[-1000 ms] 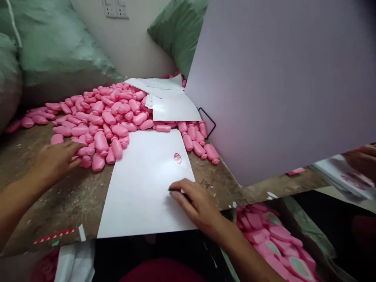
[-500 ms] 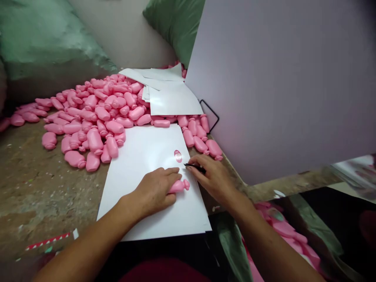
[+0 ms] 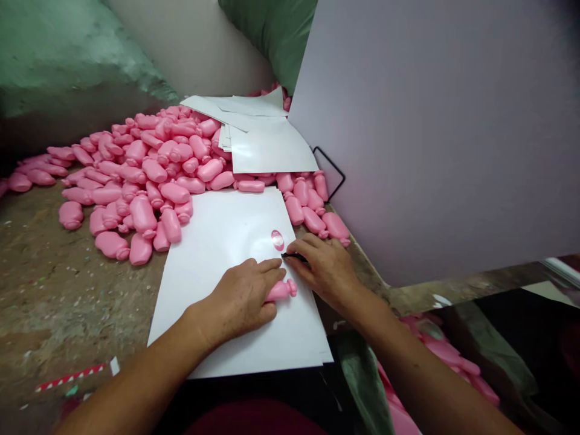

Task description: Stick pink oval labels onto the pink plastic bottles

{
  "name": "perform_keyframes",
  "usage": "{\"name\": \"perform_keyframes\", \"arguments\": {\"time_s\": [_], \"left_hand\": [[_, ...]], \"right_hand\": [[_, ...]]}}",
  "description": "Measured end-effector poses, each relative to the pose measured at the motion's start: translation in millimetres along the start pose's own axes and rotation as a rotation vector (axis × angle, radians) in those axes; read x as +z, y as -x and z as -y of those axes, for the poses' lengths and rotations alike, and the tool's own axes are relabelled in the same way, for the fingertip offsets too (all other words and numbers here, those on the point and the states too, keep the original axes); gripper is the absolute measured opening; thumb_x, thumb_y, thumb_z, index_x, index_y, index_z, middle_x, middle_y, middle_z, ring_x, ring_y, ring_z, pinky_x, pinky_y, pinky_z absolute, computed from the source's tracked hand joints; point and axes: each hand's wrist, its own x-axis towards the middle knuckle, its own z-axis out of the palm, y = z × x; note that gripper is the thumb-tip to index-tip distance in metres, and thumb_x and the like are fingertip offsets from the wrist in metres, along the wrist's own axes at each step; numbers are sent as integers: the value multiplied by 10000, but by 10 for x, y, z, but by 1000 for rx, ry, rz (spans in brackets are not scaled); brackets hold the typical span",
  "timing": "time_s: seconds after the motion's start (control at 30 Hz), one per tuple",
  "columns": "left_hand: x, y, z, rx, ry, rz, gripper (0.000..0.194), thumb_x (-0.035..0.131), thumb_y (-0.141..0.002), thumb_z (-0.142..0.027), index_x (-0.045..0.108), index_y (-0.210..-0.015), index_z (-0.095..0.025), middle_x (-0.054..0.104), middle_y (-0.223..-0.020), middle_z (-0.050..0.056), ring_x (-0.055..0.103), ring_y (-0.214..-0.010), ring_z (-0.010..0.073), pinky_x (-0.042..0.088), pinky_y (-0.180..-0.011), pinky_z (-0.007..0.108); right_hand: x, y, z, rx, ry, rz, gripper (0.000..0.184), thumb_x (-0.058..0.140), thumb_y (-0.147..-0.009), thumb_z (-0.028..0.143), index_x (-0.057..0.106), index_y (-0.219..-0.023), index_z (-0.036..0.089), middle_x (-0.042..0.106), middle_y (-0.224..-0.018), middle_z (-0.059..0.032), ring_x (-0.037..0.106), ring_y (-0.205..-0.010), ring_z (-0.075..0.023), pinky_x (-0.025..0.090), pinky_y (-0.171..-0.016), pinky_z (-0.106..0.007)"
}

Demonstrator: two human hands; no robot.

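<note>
My left hand [image 3: 247, 293] lies over a small pink plastic bottle [image 3: 281, 290], closed around its body so that only the neck end shows. That bottle rests on its side on a stack of white sheets [image 3: 226, 226]. My right hand [image 3: 324, 266] grips a thin black pointed tool [image 3: 296, 257]; its exact kind is unclear, since the fingers cover most of it. The tool's tip is close to my left fingertips, at the sheet. Just above the tip, a pink oval sticker [image 3: 277, 240] sits on the top sheet.
A large heap of pink bottles [image 3: 154, 171] spreads behind and left of the sheets. More white sheets [image 3: 272, 145] lie on the heap. A large pale panel [image 3: 430, 139] stands at the right. Green sacks [image 3: 72, 54] are at the back. More pink pieces [image 3: 446, 350] sit low right.
The view has shifted slightly. The black tool's tip has come a little nearer to my left fingertips. Both hands keep their holds, and the oval sticker stays on the sheet.
</note>
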Motion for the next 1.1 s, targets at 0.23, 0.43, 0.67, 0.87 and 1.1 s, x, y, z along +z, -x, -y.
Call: {"name": "perform_keyframes", "arguments": {"time_s": [0.23, 0.43, 0.67, 0.87, 1.1], "left_hand": [[-19, -6, -2, -1, -128, 119, 525, 521, -748, -141, 616, -1262, -186, 548, -1474, 140, 585, -1207, 350, 437, -1036, 520], [-26, 7, 28, 7, -87, 86, 510, 536, -729, -127, 641, -1220, -222, 570, -1459, 116, 574, -1247, 355, 443, -1025, 525], [-17, 30, 26, 11, -143, 54, 487, 550, -751, -149, 645, -1222, -231, 575, -1457, 97, 593, -1205, 332, 462, -1004, 495], [17, 40, 47, 20, -182, 47, 439, 532, -761, -160, 658, -1176, -221, 597, -1423, 82, 575, -1235, 312, 472, -1010, 472], [32, 31, 58, 2, -189, 31, 459, 536, -751, -153, 661, -1191, -188, 587, -1432, 123, 586, -1239, 334, 480, -1018, 477]], "right_hand": [[99, 65, -28, 87, -243, 27, 240, 533, -949, 244, 731, -1085, 246, 692, -924, -58, 623, -831, -209, 400, -776, -352], [-55, -12, -193, 450, -806, -230, 258, 536, -944, 395, 655, -1122, 251, 669, -1021, -21, 611, -873, -180, 476, -768, -314], [-71, 63, 112, 203, -477, -10, 232, 567, -916, 243, 696, -1107, 215, 716, -1027, -65, 643, -902, -208, 472, -821, -352], [62, 6, 99, 194, -310, 41, 206, 598, -895, 203, 730, -1052, 223, 728, -977, -57, 662, -886, -215, 437, -760, -323], [93, -13, 91, 260, -390, 44, 224, 541, -911, 228, 742, -1005, 252, 704, -953, -72, 643, -862, -229, 424, -755, -345]]}}
